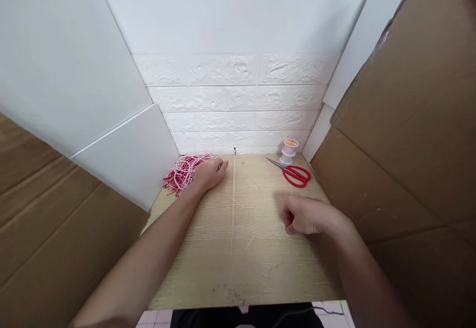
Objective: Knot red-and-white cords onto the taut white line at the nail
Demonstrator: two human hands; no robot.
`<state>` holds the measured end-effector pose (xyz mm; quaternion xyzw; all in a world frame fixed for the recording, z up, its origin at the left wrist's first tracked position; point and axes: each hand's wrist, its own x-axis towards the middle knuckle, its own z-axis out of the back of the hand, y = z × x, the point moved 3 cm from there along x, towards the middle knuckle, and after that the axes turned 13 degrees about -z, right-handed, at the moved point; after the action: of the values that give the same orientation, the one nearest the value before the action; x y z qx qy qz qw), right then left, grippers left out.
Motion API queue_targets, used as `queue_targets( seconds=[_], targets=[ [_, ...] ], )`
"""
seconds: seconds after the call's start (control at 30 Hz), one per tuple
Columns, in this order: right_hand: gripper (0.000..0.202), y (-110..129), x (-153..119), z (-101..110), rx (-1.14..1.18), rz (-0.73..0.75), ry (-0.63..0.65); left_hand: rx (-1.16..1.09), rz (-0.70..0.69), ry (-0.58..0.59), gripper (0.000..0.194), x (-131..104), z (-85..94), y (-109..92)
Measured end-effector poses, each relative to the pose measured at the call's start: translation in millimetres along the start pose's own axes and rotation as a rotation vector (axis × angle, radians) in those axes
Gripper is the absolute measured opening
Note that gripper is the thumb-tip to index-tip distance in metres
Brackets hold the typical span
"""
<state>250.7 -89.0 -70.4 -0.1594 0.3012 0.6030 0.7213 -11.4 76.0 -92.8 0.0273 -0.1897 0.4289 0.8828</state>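
Note:
Beside the heap of red and pale pink cords (184, 171) at the back left lies my left hand (211, 173), its fingers curled together; whatever they may hold is hidden. My right hand (305, 215), slightly blurred, is closed in a pinch over the right part of the board. A thin pale thread (280, 224) runs to its fingertips. Between the hands, a pair of pale cords (233, 209) stretches from a small dark hook (234, 149) at the back to the front edge.
Red-handled scissors (295, 175) lie at the back right, by two stacked thread spools (289, 150). Loose thread pieces (253, 236) are scattered on the wooden board (193, 278). Cardboard panels (401, 119) flank both sides; a white brick-pattern wall (241, 99) closes the back.

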Motion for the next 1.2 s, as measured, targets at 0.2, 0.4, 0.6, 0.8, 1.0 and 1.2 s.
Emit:
queue_targets(
  seconds=[0.2, 0.4, 0.6, 0.8, 1.0, 1.2],
  targets=[
    [0.009, 3.6, 2.3, 16.7, 0.201, 0.238, -0.004, -0.012, 0.011, 0.004, 0.049, -0.4, -0.7, 0.2],
    [0.007, 39.2, -3.3, 49.3, 0.47, 0.613, 0.063, -0.016, 0.003, 0.003, 0.049, -0.4, -0.7, -0.6],
    [0.007, 91.7, 19.3, 34.1, 0.669, 0.897, 0.664, -0.003, 0.036, 0.001, 0.053, -2.3, -1.1, 0.6],
    [0.012, 90.4, 59.5, 10.5, 0.746, 0.749, 0.763, 0.015, 0.019, 0.002, 0.054, -2.2, -2.3, 0.5],
    [0.016, 61.1, 57.3, 13.6, 0.644, 0.553, 0.795, 0.034, 0.014, 0.008, 0.053, -0.8, -1.1, -2.7],
    [0.011, 54.1, 61.2, 24.9, 0.703, 0.532, 0.531, -0.038, -0.083, -0.055, 0.047, -2.1, 0.5, -9.0]
  ],
)
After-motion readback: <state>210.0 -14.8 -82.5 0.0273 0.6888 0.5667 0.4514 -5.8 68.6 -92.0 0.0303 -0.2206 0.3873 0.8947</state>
